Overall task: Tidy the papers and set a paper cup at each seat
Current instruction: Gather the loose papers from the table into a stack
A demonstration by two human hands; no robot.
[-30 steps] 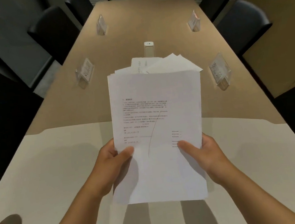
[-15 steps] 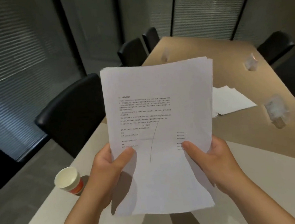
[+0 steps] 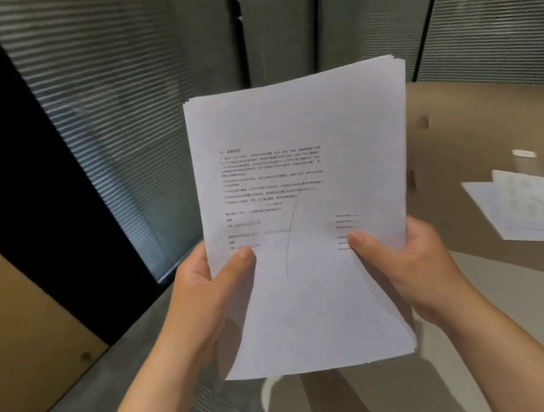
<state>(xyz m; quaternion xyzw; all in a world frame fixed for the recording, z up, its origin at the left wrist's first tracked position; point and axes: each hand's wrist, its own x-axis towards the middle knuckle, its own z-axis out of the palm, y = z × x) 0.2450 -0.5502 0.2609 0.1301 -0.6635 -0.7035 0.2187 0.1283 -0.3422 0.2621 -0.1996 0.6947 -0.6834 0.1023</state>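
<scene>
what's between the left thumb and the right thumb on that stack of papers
In the head view only the printed front sheet of the held stack lies between the left hand and right hand: a thin curved pen line crosses it, nothing else.

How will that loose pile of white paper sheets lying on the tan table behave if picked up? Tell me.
The loose pile of white paper sheets is fanned unevenly, so sheets would probably slide apart. Thin and unbound, they would likely droop. On the tan table, a push might scatter them.

We have turned our view further to the left since a moment ago: the loose papers (image 3: pixel 531 206) on the table (image 3: pixel 482 161) now lie at the right edge, and the paper cup and black chairs have gone from sight
</scene>
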